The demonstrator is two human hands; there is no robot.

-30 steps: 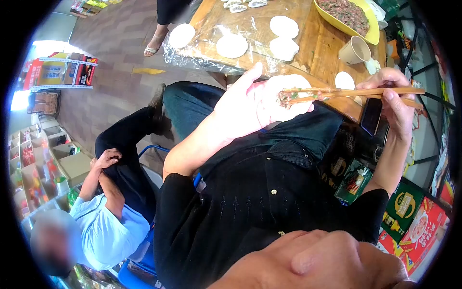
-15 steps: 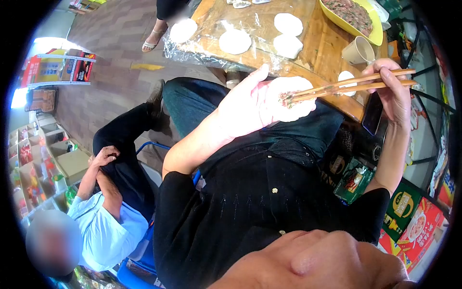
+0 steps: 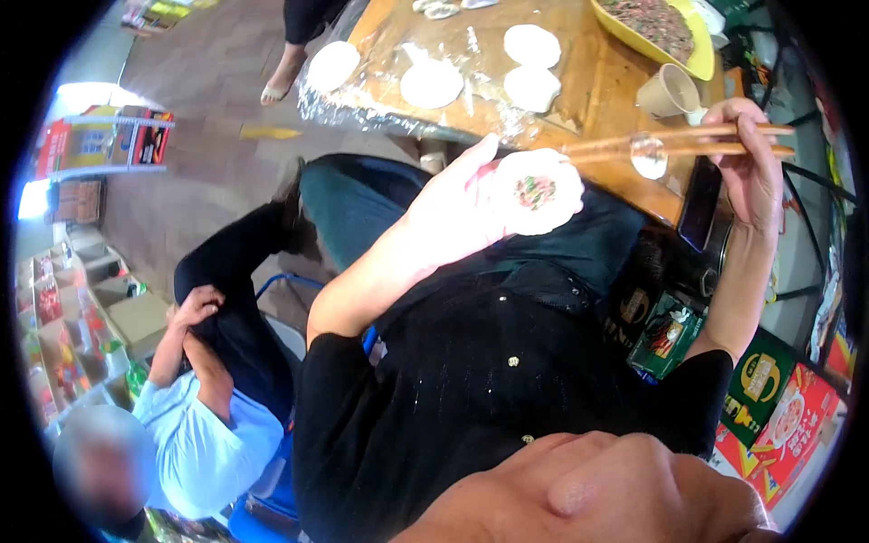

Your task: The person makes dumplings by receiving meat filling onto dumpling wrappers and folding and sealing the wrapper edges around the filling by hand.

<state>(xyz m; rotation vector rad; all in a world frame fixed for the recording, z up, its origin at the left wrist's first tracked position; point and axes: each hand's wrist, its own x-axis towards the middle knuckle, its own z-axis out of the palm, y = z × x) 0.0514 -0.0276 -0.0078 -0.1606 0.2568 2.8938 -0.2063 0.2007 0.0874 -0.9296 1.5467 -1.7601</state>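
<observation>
On the palm of my left hand (image 3: 450, 215) lies a round white dough wrapper (image 3: 563, 201), its edge held by the fingers underneath. A small mound of meat filling (image 3: 535, 191) with green bits sits at its middle. My right hand (image 3: 753, 172) grips a pair of wooden chopsticks (image 3: 625, 145), slightly blurred, whose tips are near the wrapper's upper right edge, off the filling. More dough wrappers (image 3: 432, 84) lie on the plastic film over the table. At the back right stands a yellow bowl (image 3: 626, 43) of minced meat filling.
The wooden table (image 3: 593, 127) holds a paper cup (image 3: 668, 91), a small white round thing (image 3: 649, 157) and a dark phone (image 3: 701, 206) at its edge. To the left sits another person (image 3: 217, 434) in a light blue shirt. Boxes (image 3: 756, 385) stand at the right.
The chopsticks have drawn back from the filling towards the upper right, leaving it on the wrapper. My left hand stays nearly in place with the wrapper.
</observation>
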